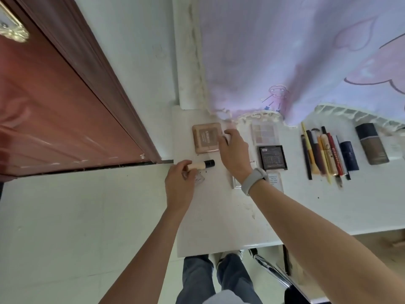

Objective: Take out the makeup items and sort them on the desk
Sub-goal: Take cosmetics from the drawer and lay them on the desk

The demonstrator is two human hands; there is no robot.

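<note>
Head view: beige black-capped tube (pixel 200 165), gripped.

A reddish-brown door (pixel 54 110) with a brass handle plate (pixel 12 27) at left — a lilac cartoon-print curtain (pixel 295 58) behind.

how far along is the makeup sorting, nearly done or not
Mostly laid out, it seems. A row of pencils and brushes lies on the desk, with a dark bottle beside it and two palettes in the middle. In hand: the left hand holds a beige tube with a black cap, and the right hand has a small white item beside the tan compact. Those two still need placing; no bag is in view.
</note>
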